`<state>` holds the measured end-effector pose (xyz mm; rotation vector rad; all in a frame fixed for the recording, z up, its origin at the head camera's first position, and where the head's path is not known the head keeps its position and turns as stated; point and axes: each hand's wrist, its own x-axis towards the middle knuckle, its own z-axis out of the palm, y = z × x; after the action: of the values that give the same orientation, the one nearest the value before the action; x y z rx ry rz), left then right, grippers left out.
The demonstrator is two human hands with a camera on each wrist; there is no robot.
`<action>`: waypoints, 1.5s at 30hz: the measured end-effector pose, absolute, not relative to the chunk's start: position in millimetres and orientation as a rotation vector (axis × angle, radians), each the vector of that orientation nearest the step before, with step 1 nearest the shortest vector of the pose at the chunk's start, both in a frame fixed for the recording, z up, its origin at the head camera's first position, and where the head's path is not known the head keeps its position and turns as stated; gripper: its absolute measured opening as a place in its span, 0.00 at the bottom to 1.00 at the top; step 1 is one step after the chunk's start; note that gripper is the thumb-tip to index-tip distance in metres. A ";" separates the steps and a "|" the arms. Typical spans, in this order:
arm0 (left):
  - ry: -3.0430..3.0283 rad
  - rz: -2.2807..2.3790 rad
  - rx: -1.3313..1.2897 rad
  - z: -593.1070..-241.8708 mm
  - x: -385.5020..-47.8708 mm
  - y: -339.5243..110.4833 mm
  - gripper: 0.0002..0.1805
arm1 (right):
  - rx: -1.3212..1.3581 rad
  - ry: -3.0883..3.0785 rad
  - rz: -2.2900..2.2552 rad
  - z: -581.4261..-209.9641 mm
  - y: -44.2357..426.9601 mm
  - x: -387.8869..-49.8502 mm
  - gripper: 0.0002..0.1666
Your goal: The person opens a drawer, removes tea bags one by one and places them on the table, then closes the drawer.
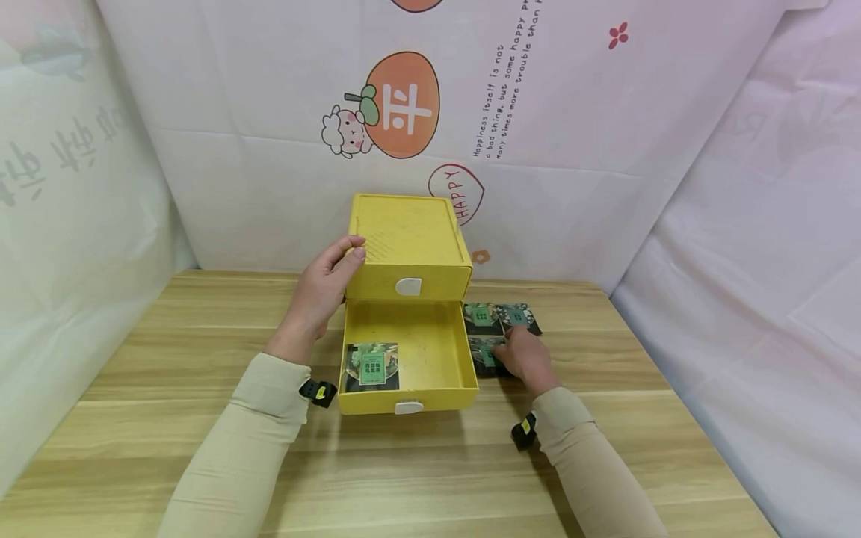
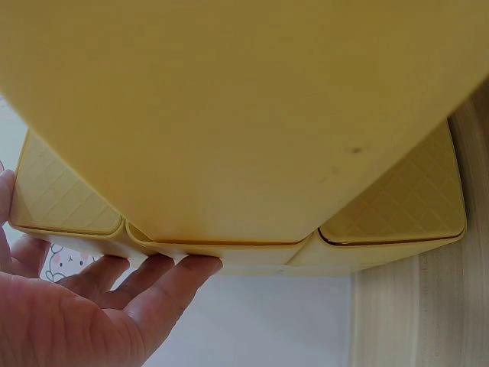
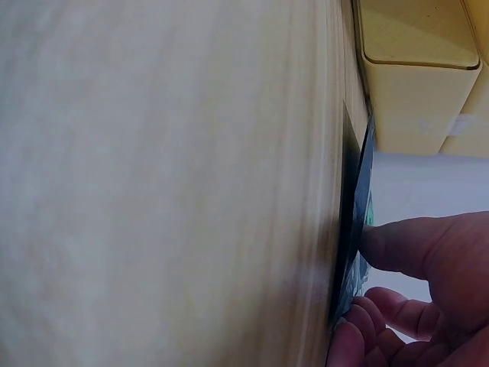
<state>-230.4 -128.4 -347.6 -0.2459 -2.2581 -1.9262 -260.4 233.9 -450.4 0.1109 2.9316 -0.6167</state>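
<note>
A yellow two-tier drawer box [image 1: 410,230] stands at the back of the table, its upper drawer closed. The lower drawer [image 1: 430,351] is pulled out, with a dark square packet with a green label [image 1: 372,368] lying at its front left. My left hand [image 1: 323,280] rests against the box's upper left side, its fingers [image 2: 172,287] fairly straight. To the right of the box, my right hand [image 1: 528,355] pinches the edge of the nearest packet [image 1: 486,357] with thumb and fingertips. In the right wrist view that packet [image 3: 357,206] looks slightly raised off the table.
Two more packets lie behind that one, the left packet [image 1: 480,317] beside the box and the right packet [image 1: 521,315] further out. A printed white cloth [image 1: 282,202] hangs behind the wooden table [image 1: 403,478], with more cloth on both sides.
</note>
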 end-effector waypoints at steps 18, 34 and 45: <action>-2.251 -1.935 -0.253 -345.7 -228.2 -128.0 0.30 | 0.076 2.959 -0.663 -449.4 237.9 -258.4 0.30; -2.253 -1.922 -0.245 -346.4 -230.2 -128.0 0.30 | 0.098 3.040 -0.726 -434.6 239.5 -256.2 0.30; -2.255 -1.927 -0.242 -346.3 -229.6 -127.9 0.31 | 0.007 3.194 -0.911 -405.4 227.7 -242.4 0.32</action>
<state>-229.6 -127.9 -346.3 -0.2425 -2.2546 -1.9272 -242.4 227.7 -405.4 0.0068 3.1937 -0.9107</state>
